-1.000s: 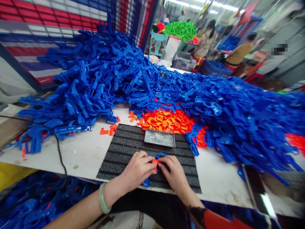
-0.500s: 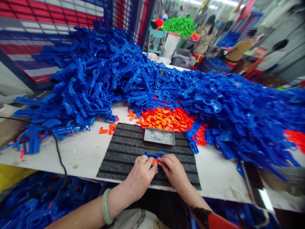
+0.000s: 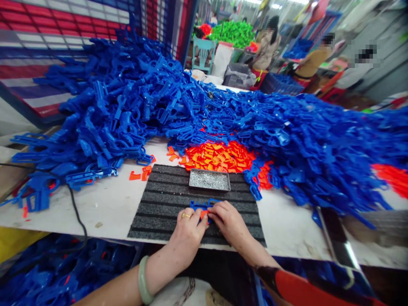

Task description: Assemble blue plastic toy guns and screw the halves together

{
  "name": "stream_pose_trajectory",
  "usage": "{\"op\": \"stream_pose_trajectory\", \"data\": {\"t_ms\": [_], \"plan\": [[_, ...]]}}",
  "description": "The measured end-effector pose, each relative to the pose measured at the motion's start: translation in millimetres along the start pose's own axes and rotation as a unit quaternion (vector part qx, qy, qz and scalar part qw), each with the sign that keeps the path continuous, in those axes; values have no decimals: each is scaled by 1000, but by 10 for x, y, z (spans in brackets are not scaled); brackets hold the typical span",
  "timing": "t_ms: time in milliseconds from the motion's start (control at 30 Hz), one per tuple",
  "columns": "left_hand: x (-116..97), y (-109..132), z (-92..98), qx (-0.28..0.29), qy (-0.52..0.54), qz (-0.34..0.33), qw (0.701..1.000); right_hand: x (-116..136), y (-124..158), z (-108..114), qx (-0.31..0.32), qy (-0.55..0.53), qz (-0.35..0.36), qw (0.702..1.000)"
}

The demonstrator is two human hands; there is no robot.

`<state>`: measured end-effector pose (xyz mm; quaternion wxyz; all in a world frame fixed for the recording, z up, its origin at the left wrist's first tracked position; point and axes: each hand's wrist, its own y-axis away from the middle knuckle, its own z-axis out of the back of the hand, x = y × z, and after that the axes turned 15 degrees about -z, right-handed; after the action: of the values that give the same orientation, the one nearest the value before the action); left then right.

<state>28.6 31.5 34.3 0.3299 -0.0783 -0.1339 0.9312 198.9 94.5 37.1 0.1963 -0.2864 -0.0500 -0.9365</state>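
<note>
A blue plastic toy gun shell (image 3: pixel 198 205) lies on the dark ribbed mat (image 3: pixel 149 221), its hollow side up as far as I can see. An orange plastic piece (image 3: pixel 204 214) sits at its near side, between my fingertips. My left hand (image 3: pixel 185 233), with a ring and a pale green bangle, is closed on the shell's left part, thumb and index finger at the orange piece. From the right, my right hand (image 3: pixel 230 224) has its fingers pinched together on the shell and against the orange piece. My fingers cover much of both parts.
Just beyond the shell stands a shallow tray (image 3: pixel 208 188) of small silvery bits. Behind it are a heap of orange pieces (image 3: pixel 219 157) and a large pile of blue shells (image 3: pixel 178 97). A phone (image 3: pixel 338 236) lies right, a black cable (image 3: pixel 75 208) left. Several people sit farther back.
The whole view has shifted slightly. My right fingers have moved a little over the orange piece, and both hands stay at the blue shell.
</note>
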Motion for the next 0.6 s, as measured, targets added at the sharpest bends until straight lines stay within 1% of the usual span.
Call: {"op": "stream_pose_trajectory", "data": {"t_ms": [67, 167, 233, 300, 367, 433, 500, 567, 600], "plan": [[16, -39, 53, 28, 4, -5, 1000, -8, -1, -3, 1, -7, -3, 1000], [-10, -69, 117, 77, -28, -28, 996, -12, 8, -15, -6, -12, -10, 1000], [-45, -57, 114, 82, -49, -33, 995, -12, 11, -25, -5, -3, -9, 1000], [-60, -34, 85, 72, -52, -26, 996, -16, 8, -34, 0, 6, -5, 1000], [-27, -22, 61, 57, -35, -20, 998, -27, 1, -42, -4, 4, -1, 1000], [53, -24, 62, 37, -5, -26, 999, -45, -2, -52, -17, -6, 3, 1000], [154, -29, 86, 17, 17, -47, 999, -61, 1, -69, -29, -14, 4, 999], [237, -21, 114, -8, 16, -57, 998, -65, 15, -95, -37, -13, 4, 999], [262, -11, 123, -23, 8, -47, 999, -61, 26, -110, -41, -10, 4, 999]]}}
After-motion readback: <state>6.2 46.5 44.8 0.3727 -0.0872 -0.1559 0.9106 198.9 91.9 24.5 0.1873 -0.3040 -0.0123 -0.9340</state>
